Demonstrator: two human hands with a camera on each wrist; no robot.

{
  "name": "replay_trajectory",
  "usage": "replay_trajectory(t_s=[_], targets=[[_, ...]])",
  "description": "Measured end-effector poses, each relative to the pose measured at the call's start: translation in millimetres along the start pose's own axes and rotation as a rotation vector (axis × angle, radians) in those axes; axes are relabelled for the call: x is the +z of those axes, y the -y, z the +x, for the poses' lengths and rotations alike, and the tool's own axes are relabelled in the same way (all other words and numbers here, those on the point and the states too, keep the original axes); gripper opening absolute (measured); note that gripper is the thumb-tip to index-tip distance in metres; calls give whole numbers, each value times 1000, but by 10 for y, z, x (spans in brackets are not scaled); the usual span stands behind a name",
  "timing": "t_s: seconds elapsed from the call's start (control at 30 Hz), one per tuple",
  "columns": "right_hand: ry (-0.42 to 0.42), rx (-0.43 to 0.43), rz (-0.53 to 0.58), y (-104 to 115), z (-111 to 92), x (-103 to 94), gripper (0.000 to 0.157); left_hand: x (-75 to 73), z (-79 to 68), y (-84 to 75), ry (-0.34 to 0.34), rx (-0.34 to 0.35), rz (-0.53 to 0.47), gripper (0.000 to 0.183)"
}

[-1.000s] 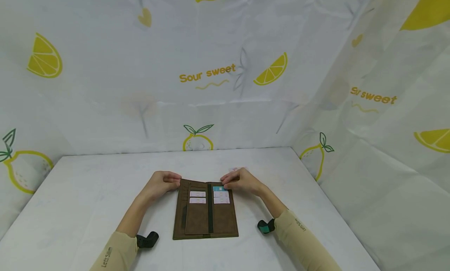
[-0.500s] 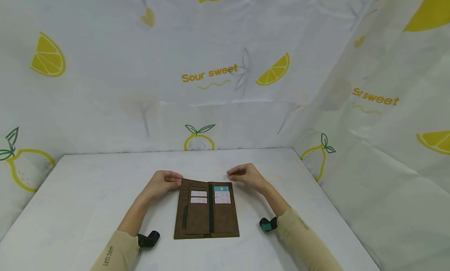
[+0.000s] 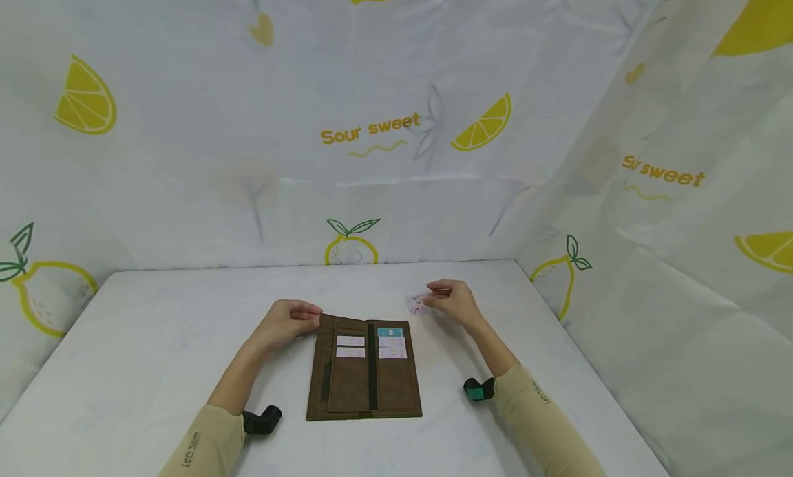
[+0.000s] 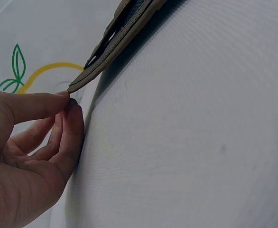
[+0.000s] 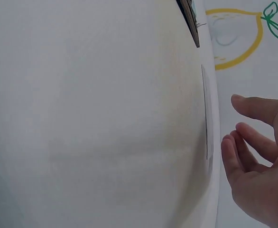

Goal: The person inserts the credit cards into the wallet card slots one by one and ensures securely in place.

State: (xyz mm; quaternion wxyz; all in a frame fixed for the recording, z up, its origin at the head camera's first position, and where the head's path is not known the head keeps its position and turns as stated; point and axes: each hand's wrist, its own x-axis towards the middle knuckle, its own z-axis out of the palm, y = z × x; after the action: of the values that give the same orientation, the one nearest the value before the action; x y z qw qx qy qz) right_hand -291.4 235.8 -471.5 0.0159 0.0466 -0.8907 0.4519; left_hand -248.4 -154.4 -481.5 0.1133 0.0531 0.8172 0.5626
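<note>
An open brown wallet point(image 3: 392, 387) lies on the table, cards tucked in its slots on both halves. My left hand point(image 3: 281, 325) pinches its far left corner between thumb and fingers; the left wrist view shows that corner of the wallet point(image 4: 94, 71) raised off the table. Beyond the wallet's far right corner, a pale card with pink print point(image 3: 415, 304) lies loose on the table. Over the card's right part is my right hand point(image 3: 455, 303). In the right wrist view its thumb and fingers are apart, holding nothing, above the edge-on card point(image 5: 208, 114).
In the wallet's right half sit a blue-topped card point(image 3: 390, 332) and pale cards below it; the left half holds two pale cards point(image 3: 350, 347). The white table point(image 3: 186, 353) meets a lemon-printed cloth point(image 3: 279, 222) at the back and right.
My right hand has left the wallet's right half and moved right and away from me, over the loose card. The left hand keeps its pinch on the corner.
</note>
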Motion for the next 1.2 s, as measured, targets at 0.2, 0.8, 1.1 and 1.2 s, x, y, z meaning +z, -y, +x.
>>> replay_trajectory(t_s=[0.2, 0.8, 1.1, 1.2], targets=[[-68, 58, -130, -38, 6, -50, 43, -2, -2, -2, 5, 17, 2, 25], [53, 106, -273, -74, 15, -68, 69, 6, -8, -6, -5, 6, 2, 25], [45, 109, -253, -49, 11, -86, 61, 6, -12, -11, -9, 13, 2, 25], [32, 110, -211, -60, 8, -91, 61, 8, -12, -5, -10, 13, 1, 25]])
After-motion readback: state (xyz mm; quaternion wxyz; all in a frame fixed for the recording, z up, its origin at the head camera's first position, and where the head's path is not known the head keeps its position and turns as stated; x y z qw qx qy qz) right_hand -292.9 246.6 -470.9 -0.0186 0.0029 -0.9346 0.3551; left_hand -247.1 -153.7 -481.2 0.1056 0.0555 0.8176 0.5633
